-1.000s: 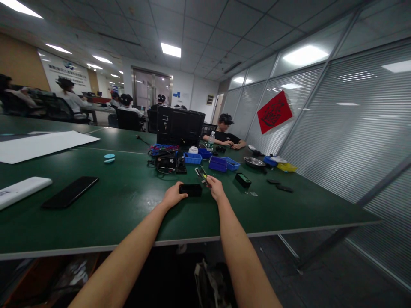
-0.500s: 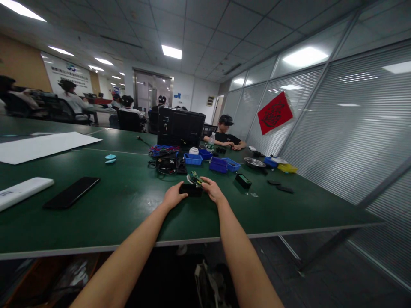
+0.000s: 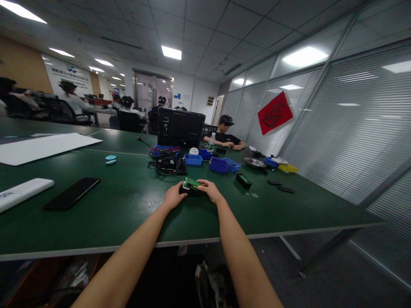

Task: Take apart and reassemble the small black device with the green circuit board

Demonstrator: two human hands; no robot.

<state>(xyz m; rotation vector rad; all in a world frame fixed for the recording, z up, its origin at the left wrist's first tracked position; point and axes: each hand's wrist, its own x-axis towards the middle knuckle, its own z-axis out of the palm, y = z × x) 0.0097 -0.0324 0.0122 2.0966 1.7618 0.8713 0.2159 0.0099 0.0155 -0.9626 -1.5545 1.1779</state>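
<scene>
My left hand (image 3: 174, 196) grips the left end of a small black case (image 3: 192, 193) that rests on the green table. Between the thumb and fingers of my right hand (image 3: 209, 190) is a green circuit board (image 3: 192, 184), held by its right end. The board lies at a slight tilt over the top of the case, with a white part showing at its left end. Whether it sits inside the case I cannot tell. To the right stands another black case (image 3: 243, 181) with a green board in it.
Behind my hands are a black electronic device with cables (image 3: 167, 164), blue bins (image 3: 193, 159) and a monitor (image 3: 180, 127). A metal bowl (image 3: 255, 163) is at the right. A black slab (image 3: 72, 193) lies at the left. Across the table sits a person (image 3: 224, 134).
The circuit board has come down from a steep tilt above the case to lie nearly flat over it. My right hand has lowered slightly with it; my left hand keeps its place.
</scene>
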